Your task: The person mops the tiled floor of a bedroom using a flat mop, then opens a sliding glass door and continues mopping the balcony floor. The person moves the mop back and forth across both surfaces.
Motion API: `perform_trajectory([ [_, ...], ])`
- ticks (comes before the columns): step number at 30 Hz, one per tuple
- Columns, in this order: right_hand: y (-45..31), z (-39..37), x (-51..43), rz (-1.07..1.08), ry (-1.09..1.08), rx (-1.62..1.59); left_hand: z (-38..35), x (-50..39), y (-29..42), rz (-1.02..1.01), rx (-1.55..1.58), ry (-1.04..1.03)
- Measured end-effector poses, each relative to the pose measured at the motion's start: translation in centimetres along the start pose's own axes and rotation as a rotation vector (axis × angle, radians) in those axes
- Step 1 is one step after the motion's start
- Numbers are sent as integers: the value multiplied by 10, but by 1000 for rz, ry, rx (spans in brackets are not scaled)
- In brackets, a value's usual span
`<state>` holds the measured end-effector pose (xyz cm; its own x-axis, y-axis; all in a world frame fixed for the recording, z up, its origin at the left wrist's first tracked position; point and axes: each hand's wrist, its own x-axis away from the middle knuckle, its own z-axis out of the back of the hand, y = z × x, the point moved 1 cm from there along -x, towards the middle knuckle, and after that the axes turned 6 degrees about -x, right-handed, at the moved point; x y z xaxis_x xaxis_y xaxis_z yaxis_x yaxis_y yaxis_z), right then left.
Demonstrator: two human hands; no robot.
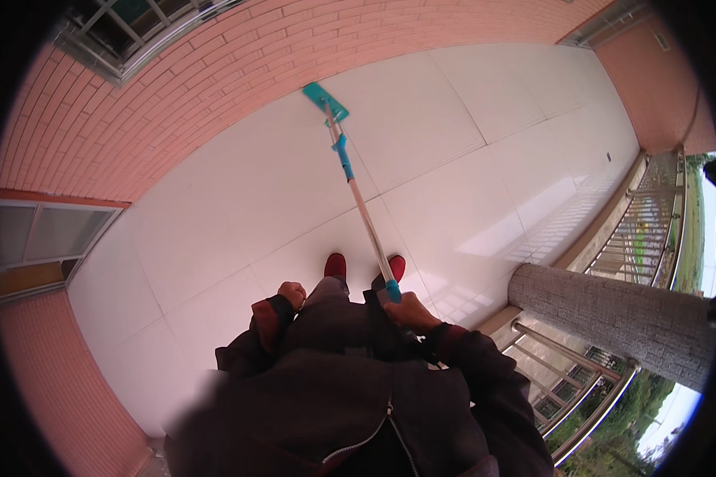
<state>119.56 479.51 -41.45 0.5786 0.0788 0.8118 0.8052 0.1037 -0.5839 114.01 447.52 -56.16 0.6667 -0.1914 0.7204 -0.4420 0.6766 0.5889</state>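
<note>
My right hand (411, 312) grips the teal upper end of a flat mop's handle (367, 220) close to my waist. The metal pole runs forward from there, through a blue collar (342, 158), down to a teal flat mop head (326, 104). That head rests on the pale tiled floor (250, 179), one end close to the foot of the brick wall. By my left thigh, my left hand (292, 293) is curled with the fingers closed, apart from the mop; nothing shows in it. Red shoes (335, 266) stand on the tiles on either side of the pole.
A pink brick wall (227, 77) with a barred window (125, 36) runs ahead. At the left is a framed glass panel (53, 232). On the right stand a round grey column (608, 322) and metal railings (638, 232), with greenery beyond.
</note>
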Motion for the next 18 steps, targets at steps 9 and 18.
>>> perform_trajectory([
  [9,-11,21,62,-76,-225,83,8,4,-25,28,55,50],
  [18,-43,67,60,-158,-283,-358,-12,-26,12,87,29,51],
])
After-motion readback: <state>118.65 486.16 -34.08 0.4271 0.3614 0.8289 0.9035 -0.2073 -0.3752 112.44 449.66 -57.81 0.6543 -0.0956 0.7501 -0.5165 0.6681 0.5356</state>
